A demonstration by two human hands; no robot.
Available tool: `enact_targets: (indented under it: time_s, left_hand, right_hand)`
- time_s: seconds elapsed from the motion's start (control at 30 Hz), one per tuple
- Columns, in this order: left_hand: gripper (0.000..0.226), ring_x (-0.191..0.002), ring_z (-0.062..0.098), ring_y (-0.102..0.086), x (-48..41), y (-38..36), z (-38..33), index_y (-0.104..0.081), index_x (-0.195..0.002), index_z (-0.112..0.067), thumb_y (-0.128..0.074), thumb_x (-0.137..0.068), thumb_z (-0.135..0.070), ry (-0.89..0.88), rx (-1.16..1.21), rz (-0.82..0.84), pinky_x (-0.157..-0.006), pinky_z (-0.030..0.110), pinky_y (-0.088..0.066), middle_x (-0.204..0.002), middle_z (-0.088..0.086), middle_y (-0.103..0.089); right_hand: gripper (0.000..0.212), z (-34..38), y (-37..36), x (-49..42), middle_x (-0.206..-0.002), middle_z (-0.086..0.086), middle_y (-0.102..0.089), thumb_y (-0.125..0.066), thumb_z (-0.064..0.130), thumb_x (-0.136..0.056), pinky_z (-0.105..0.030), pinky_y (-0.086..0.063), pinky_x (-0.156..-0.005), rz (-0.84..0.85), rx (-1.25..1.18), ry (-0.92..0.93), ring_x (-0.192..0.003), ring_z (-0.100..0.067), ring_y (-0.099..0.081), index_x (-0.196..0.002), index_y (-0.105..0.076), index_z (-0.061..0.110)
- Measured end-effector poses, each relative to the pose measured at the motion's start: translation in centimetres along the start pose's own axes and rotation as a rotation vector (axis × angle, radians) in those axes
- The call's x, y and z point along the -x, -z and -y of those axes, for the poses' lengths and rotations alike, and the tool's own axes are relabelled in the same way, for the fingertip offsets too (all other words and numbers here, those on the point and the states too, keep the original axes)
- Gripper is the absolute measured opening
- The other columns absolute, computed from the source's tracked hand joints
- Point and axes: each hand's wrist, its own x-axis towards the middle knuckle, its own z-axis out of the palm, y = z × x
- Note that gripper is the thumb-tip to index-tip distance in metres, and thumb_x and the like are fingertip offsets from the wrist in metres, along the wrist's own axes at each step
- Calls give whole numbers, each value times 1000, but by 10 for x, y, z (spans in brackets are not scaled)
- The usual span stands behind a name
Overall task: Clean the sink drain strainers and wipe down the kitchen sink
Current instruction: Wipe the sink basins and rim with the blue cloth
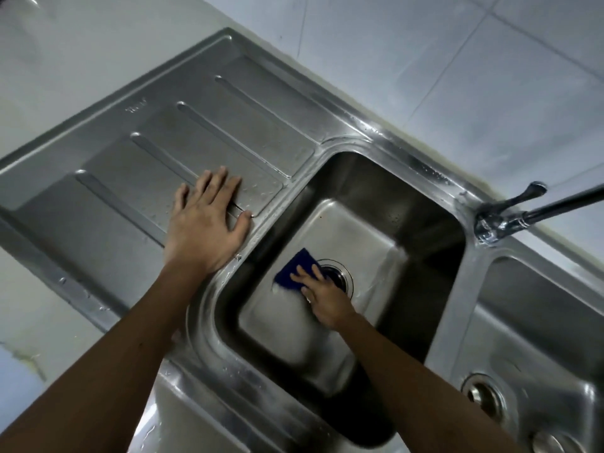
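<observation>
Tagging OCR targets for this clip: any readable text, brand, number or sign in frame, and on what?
Stamped mark on the drainboard, near its far rim: too blurred to read; looks like a short embossed brand.
Blue sponge under the right hand: no print visible.
Tap, basins, wall tiles: no text.
Nothing else legible.

A steel double sink with ribbed drainboard; a blue sponge lies flat on the left basin's floor, beside its drain strainer.
</observation>
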Motion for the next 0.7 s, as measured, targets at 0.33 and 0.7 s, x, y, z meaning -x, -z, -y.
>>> enact_targets:
  time_s: [0.33, 0.7]
  left_hand:
    - [70, -147, 22, -6, -4, 23, -4, -18, -150, -22, -33, -92, -58, 14, 32, 289, -117, 46, -2, -159, 3, -8]
    - [41, -111, 14, -55, 66, 44, -149, -43, -135, -19, -49, -97, -33, 97, 905, 624, -87, 21, -45, -128, 3, -55]
  right_hand:
    - [37, 49, 47, 85, -134, -9, -55, -33, 22, -104, -23, -39, -96, -154, -336, -384, -120, -24, -54, -137, -48, 14]
    - [17, 90, 145, 167, -97, -7, -66, -48, 21, -99, -35, -51, -81, -49, -869, -295, -89, -23, -64, -88, -61, 18]
